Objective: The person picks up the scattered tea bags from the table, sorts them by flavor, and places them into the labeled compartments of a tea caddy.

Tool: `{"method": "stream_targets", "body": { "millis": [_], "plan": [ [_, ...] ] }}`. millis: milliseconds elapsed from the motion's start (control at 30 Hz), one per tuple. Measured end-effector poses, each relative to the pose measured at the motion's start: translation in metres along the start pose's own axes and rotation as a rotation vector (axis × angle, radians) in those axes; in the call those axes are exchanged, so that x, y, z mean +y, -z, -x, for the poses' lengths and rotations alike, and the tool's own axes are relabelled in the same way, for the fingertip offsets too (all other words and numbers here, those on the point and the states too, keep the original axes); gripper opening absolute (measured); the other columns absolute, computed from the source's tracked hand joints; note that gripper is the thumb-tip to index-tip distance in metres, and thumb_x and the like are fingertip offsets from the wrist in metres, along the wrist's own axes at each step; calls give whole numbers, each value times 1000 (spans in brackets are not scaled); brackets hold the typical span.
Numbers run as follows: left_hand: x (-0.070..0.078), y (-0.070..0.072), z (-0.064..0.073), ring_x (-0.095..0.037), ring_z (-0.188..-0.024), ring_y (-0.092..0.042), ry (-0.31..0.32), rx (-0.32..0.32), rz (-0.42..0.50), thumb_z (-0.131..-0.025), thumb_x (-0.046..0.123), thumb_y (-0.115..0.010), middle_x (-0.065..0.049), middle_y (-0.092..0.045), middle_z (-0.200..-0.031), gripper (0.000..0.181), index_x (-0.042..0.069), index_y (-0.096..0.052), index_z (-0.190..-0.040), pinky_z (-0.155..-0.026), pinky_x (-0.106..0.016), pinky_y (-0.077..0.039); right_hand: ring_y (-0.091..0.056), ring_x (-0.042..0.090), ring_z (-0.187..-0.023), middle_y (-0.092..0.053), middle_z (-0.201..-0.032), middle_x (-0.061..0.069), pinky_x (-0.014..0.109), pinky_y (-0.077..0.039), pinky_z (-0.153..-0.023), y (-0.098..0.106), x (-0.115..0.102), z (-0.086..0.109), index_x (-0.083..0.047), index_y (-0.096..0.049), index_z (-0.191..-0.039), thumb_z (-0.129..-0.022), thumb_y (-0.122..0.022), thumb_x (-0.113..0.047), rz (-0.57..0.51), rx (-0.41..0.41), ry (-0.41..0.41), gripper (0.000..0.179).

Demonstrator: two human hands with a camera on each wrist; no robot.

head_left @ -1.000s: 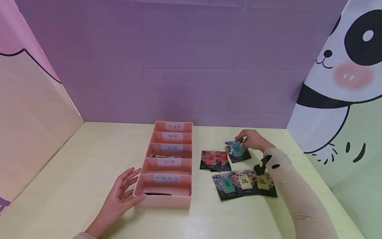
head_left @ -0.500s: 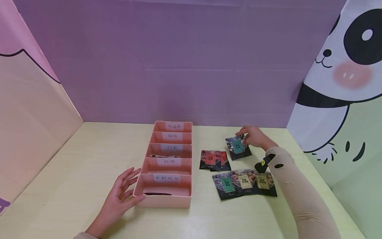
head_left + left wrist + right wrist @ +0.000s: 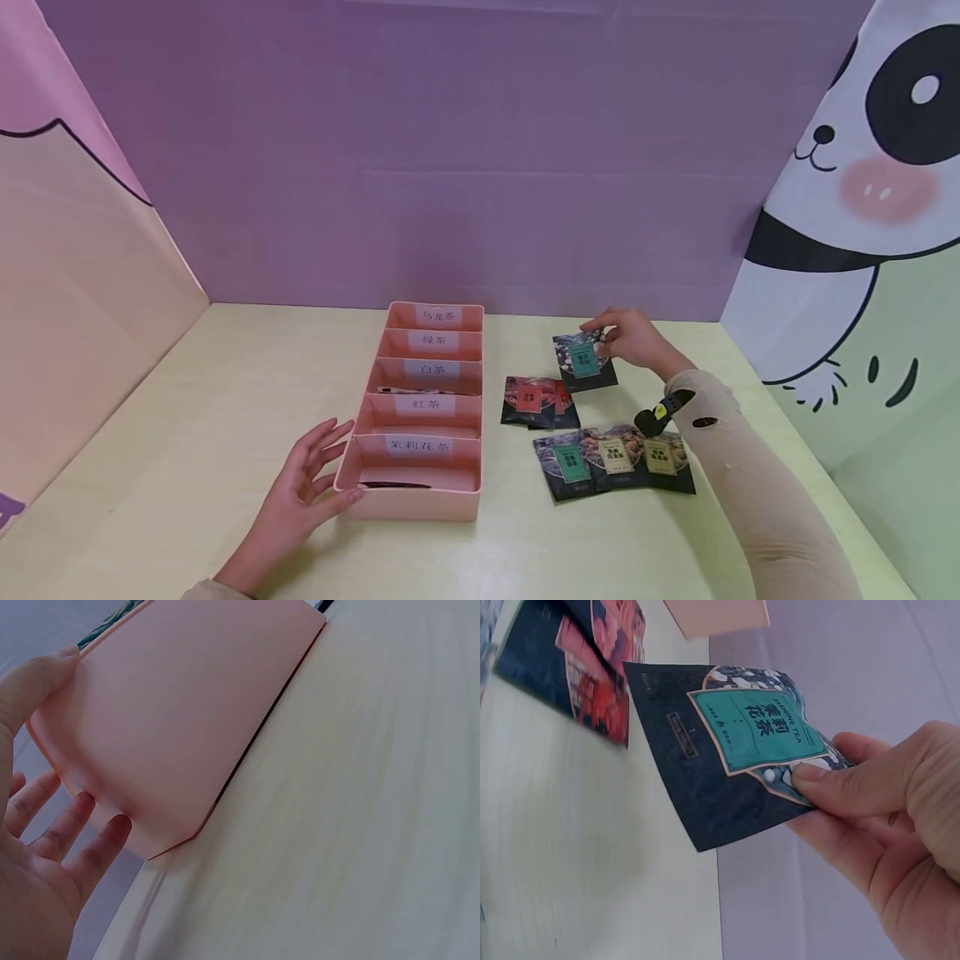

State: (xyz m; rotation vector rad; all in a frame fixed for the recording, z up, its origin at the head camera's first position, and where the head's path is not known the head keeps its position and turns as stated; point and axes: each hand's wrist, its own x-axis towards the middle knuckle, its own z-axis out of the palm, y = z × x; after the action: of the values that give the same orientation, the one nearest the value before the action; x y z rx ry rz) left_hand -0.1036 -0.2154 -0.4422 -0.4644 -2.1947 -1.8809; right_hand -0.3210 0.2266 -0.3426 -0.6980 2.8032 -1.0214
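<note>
My right hand [image 3: 636, 340] pinches a dark jasmine tea sachet [image 3: 682, 757] with a teal label by one edge. In the head view this sachet sits at the back right, and the right wrist view shows it raised off the table. At the front left corner of a long pink divided box [image 3: 416, 506], my left hand [image 3: 303, 479] touches the outside with spread, fairly straight fingers. Its thumb [image 3: 45, 679] lies at the box's rim. Labelled compartments run front to back. A dark sachet edge [image 3: 396, 485] shows in the front compartment, another sachet [image 3: 416, 391] in the middle one.
Red-labelled sachets [image 3: 528, 400] overlap right of the box, just in front of the held sachet. Nearer lies a row of one green-labelled sachet [image 3: 572, 463] and two yellow-labelled sachets [image 3: 617, 457]. A purple backdrop [image 3: 465, 167] stands behind the table [image 3: 225, 375].
My right hand has lifted the jasmine tea sachet from the table, moving it back and then slightly left. The left hand and the box stay in place.
</note>
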Motion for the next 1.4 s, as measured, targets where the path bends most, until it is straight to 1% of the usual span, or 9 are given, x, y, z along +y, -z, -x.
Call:
{"method": "stream_targets", "body": {
  "millis": [100, 233, 433, 567, 667, 800, 1000, 1233, 1400],
  "plan": [
    [0, 0, 0, 3, -123, -48, 2, -1, 4, -83, -12, -72, 18, -46, -144, 84, 5, -27, -152, -94, -12, -44, -68, 29, -85, -55, -123, 24, 37, -56, -68, -3, -5, 0, 6, -66, -124, -85, -67, 12, -15, 2, -21, 39],
    [1, -1, 0, 3, -123, -48, 3, 1, 0, -83, -12, -72, 18, -46, -144, 84, 5, -27, -152, -94, -12, -44, -67, 27, -83, -54, -128, 26, 37, -54, -67, -5, -9, -1, 5, -65, -126, -87, -66, 11, -25, 0, -23, 40],
    [0, -1, -1, 2, -123, -48, -12, -2, -1, -83, -13, -71, 17, -46, -144, 84, 5, -27, -152, -93, -13, -44, -68, 29, -89, -57, -120, 21, 41, -54, -70, -6, -13, 1, 3, -64, -128, -89, -66, 8, -14, 10, -11, 40],
    [0, -1, -1, 1, -123, -48, -22, -5, 17, -82, -15, -71, 16, -47, -144, 84, 5, -28, -151, -93, -13, -45, -68, 31, -92, -58, -112, 19, 39, -54, -70, -6, -19, 3, 3, -64, -128, -89, -66, 7, -2, 26, 29, 39],
    [0, -1, -1, 2, -122, -49, -20, 0, 19, -82, -15, -71, 16, -47, -144, 83, 6, -29, -151, -93, -13, -44, -68, 31, -91, -60, -112, 18, 38, -54, -70, -7, -25, 4, 2, -65, -128, -89, -67, 7, 11, 53, 60, 39],
    [0, -1, -1, 1, -123, -48, 0, 5, 14, -83, -14, -71, 15, -47, -145, 83, 7, -28, -152, -93, -13, -44, -66, 29, -86, -61, -111, 16, 38, -51, -67, -10, -33, 6, 1, -66, -127, -87, -69, 7, 10, 111, 94, 40],
    [0, -2, 0, 1, -123, -48, 8, 4, 21, -83, -14, -71, 15, -47, -145, 84, 7, -28, -152, -93, -13, -44, -62, 26, -80, -63, -105, 14, 37, -50, -65, -19, -46, 11, 2, -68, -123, -84, -71, 10, 11, 189, 194, 40],
    [1, -1, 0, 1, -124, -48, 8, 3, 24, -83, -13, -71, 14, -46, -146, 84, 9, -28, -152, -94, -12, -44, -61, 27, -83, -63, -104, 14, 44, -56, -74, -27, -68, 16, 2, -69, -121, -83, -71, 12, -9, 261, 248, 39],
    [1, -2, -1, 2, -124, -48, 9, 1, 22, -84, -13, -71, 15, -46, -145, 84, 8, -27, -152, -94, -12, -44, -60, 27, -84, -64, -104, 14, 46, -56, -77, -33, -78, 20, 2, -70, -120, -82, -72, 13, -36, 278, 290, 40]
  ]
}}
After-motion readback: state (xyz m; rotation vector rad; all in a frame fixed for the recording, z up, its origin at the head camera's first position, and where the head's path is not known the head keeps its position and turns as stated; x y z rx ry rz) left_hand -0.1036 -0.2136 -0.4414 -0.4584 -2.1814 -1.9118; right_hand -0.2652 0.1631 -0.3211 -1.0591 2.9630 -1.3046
